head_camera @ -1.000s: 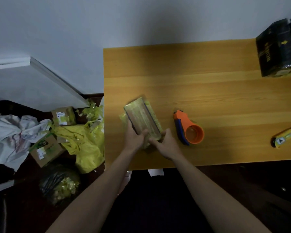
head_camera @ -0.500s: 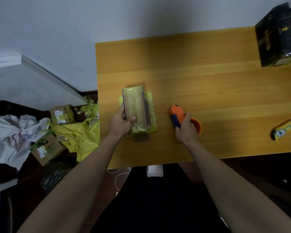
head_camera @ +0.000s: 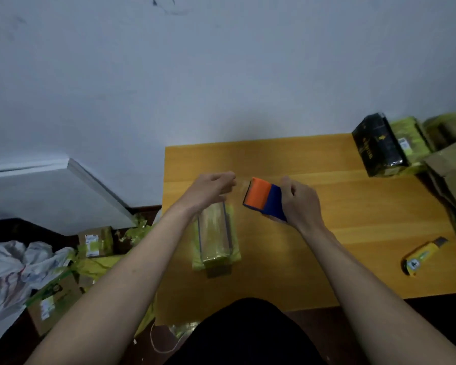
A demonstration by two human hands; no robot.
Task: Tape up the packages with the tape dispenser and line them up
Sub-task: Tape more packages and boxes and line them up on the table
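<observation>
A long package wrapped in yellow-green plastic lies on the wooden table, lengthwise toward me. My right hand grips the orange and blue tape dispenser, held above the table just right of the package's far end. My left hand hovers over that far end, fingertips pinching the clear tape end drawn from the dispenser's mouth. The tape itself is barely visible.
A black package and yellow-green packages stand at the table's back right beside cardboard. A yellow utility knife lies at the right. On the floor left are small boxes, yellow wrapping and white cloth.
My right hand lifted the dispenser off the table and raised it beside the package's far end. My left hand let go of the package and moved up to the dispenser's mouth. The camera tilted up.
</observation>
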